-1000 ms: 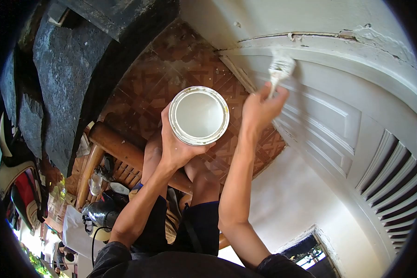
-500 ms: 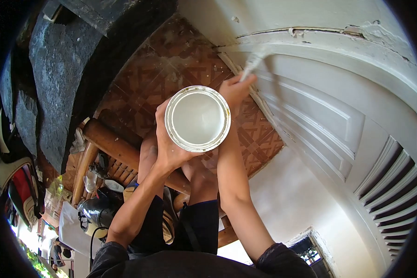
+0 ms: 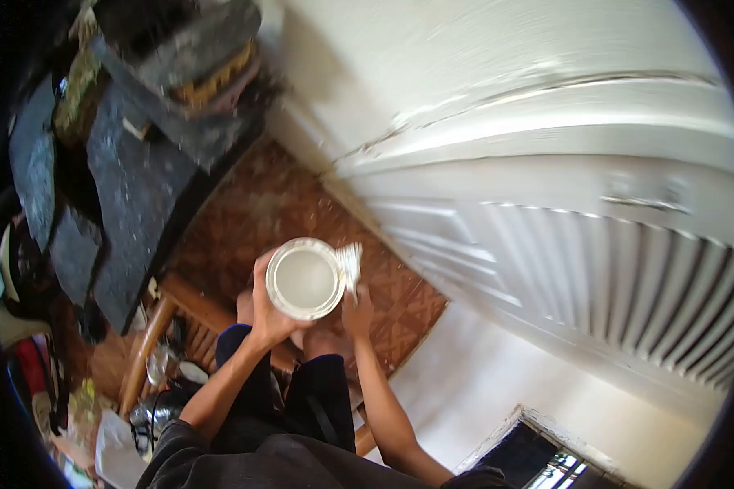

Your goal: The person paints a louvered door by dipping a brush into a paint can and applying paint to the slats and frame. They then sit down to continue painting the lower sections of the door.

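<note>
My left hand (image 3: 271, 314) wraps round the side of an open paint can (image 3: 306, 279), whose mouth faces up at me. White paint fills the inside of the can, and its rim is smeared with drips. In my right hand (image 3: 357, 311) is a paintbrush (image 3: 349, 262) with white-coated bristles, gripped by its handle. The bristle end points up, right at the right side of the can's rim. Both hands are over my knees, above the patterned brown floor.
A white panelled door (image 3: 465, 236) with slats runs along the right, below a cracked white wall (image 3: 432, 65). Dark slabs (image 3: 139, 179) are stacked at left. A wooden chair (image 3: 148, 350) and assorted clutter are at lower left.
The brush has come away from the door side, down to the can's rim. My view has turned toward the right, showing more of the door's slats and its handle.
</note>
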A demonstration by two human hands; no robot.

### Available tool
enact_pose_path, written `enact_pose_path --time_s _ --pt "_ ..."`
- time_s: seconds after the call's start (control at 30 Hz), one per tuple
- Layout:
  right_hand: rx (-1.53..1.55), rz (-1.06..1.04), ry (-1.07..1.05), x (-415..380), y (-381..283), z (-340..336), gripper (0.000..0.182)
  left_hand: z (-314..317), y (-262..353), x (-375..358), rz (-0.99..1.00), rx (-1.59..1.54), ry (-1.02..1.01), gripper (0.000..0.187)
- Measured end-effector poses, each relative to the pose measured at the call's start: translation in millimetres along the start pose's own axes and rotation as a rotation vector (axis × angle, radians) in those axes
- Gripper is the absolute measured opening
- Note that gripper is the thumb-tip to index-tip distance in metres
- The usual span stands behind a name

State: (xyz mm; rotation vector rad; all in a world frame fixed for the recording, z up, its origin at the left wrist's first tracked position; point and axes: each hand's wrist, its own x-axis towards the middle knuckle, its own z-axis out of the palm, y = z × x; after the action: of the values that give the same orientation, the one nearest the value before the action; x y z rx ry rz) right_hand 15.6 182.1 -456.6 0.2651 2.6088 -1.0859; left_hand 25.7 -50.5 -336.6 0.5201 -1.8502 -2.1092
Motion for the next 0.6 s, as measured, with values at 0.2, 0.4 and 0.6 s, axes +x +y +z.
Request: enact_pose_path --time_s 0.2,0.4,0.6 --pt "0.170 0.313 0.172 -97.9 -8.5 -124.8 0.019 -8.7 112.3 -26.9 0.029 -0.053 -0.209 0.117" --pt "0.146 0.266 0.339 -145.3 -48.5 -189.5 0.024 -9.3 183.0 -33.8 0.091 -0.107 -0.362 0.123" --pt "0.631 0.281 0.380 -149.2 -99.0 -194.2 0.012 4.4 223.4 -23.4 0.190 0.001 -0.410 0.113"
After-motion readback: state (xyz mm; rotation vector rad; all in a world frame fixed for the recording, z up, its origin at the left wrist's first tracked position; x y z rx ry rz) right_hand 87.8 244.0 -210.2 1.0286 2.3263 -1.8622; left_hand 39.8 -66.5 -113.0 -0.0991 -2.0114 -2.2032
